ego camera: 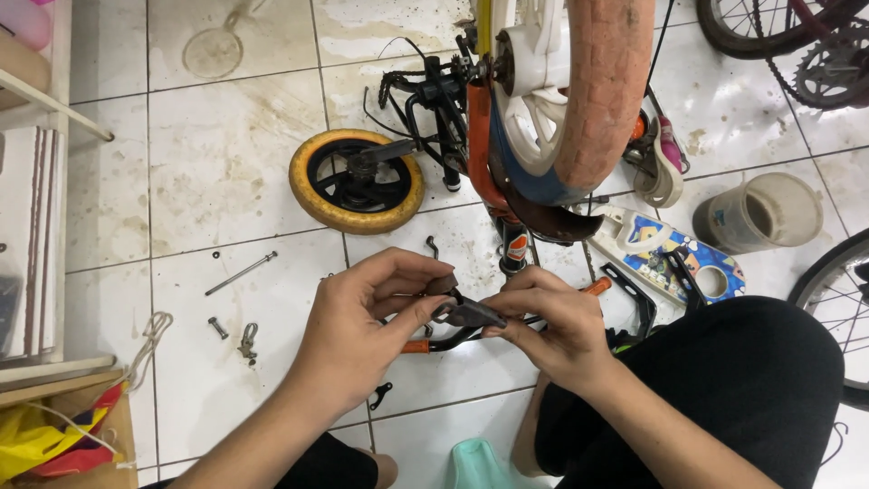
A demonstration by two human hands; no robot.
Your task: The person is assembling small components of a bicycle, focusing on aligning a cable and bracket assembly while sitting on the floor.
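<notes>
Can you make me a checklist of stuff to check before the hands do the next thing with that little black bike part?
1. Both hands on the part: left hand and right hand pinch the black metal bracket together. Ok.
2. Bracket clear of the floor: held above the tiles. Ok.
3. Long bolt within reach: lies on the tile floor by the left hand. Ok.
4. Short bolt and small clip not lost: both beside it. Ok.
5. Floor clean: muddy smears. Not ok.
6. Bracket's hole lined up: hidden by fingers. Cannot tell.
</notes>
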